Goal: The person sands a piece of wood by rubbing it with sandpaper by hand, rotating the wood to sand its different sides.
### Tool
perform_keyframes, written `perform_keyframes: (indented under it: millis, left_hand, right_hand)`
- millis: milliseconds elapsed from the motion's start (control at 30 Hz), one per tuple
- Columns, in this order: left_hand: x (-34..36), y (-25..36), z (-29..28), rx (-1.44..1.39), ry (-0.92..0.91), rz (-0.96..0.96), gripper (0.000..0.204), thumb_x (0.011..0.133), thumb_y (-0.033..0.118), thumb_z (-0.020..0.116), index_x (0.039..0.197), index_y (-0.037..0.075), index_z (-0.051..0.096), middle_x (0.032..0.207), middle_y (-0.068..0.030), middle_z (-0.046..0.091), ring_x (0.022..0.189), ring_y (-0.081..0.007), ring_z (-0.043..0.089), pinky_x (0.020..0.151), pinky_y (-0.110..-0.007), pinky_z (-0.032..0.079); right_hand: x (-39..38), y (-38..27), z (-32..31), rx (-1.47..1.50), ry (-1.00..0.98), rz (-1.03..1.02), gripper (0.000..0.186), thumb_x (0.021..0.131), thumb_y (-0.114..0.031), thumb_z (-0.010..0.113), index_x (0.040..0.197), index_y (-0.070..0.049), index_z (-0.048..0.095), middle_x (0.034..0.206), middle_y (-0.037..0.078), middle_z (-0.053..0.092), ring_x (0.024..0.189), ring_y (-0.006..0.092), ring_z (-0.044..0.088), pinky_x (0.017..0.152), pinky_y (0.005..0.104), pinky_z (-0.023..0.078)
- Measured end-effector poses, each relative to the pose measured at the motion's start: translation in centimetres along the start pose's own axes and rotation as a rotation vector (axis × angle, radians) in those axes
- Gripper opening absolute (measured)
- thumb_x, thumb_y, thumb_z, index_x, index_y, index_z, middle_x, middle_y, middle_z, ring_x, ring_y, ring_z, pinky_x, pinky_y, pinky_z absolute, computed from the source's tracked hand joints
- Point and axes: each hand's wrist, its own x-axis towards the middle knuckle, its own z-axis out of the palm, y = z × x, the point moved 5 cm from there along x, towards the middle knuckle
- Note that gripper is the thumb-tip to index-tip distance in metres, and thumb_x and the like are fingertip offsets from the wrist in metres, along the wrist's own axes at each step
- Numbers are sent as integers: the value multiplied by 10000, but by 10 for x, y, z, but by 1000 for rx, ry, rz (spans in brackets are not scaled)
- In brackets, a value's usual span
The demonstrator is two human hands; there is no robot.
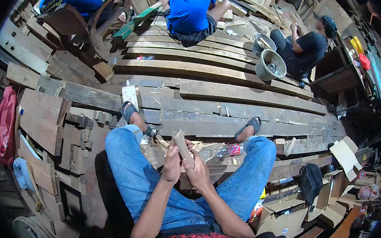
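A short, pale block of wood (180, 143) with smooth faces is held up between my knees, tilted with its far end pointing away and slightly left. My right hand (199, 172) is closed round its near part, the thumb lying along it. Against the block's left side, my left hand (171, 167) has its fingers curled and pressed to the wood. The undersides of both grips are hidden. Wood chips and offcuts (199, 145) lie on the ground beyond my hands, near a clear plastic bottle with a red label (234, 149).
Long timber beams (246, 96) lie across the floor ahead. Two grey buckets, the nearer (270, 67) holding dark bits, stand beside a seated person (310, 48). Two people in blue shirts (189, 9) sit farther off. Cardboard boxes (283, 220) are at right, stacked planks (43, 118) at left.
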Motion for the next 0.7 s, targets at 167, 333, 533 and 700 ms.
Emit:
perform_keyframes:
  millis: [167, 333, 533, 700]
  left_hand:
    - [8, -13, -27, 217, 238, -113, 419, 1009, 414, 439, 1182, 37, 500, 889, -45, 552, 775, -133, 555, 721, -287, 479]
    - [6, -20, -30, 44, 322, -182, 575, 961, 638, 393, 1046, 80, 499, 748, -15, 494, 616, -110, 498, 575, -261, 468]
    - [3, -28, -23, 130, 296, -137, 625, 917, 691, 408, 986, 78, 507, 743, -27, 517, 661, -152, 555, 632, -298, 501]
    - [7, -35, -35, 342, 424, -37, 550, 1008, 546, 410, 963, 27, 587, 869, -57, 622, 761, -124, 594, 686, -288, 488]
  right_hand:
    - [-5, 0, 15, 207, -186, 71, 718, 955, -503, 494, 1422, 28, 366, 1282, 288, 547, 1227, 393, 523, 1016, 438, 411]
    - [-25, -31, -10, 243, -296, -25, 638, 944, -335, 605, 1442, -10, 373, 1212, 213, 614, 1051, 274, 633, 881, 369, 502]
    - [-43, -19, -33, 283, -115, -96, 447, 892, -199, 654, 1271, 10, 541, 1063, 232, 668, 986, 295, 676, 843, 387, 508]
    - [-42, -10, -41, 234, -11, 10, 277, 926, -218, 628, 1078, 13, 643, 808, 151, 694, 782, 212, 690, 704, 354, 524]
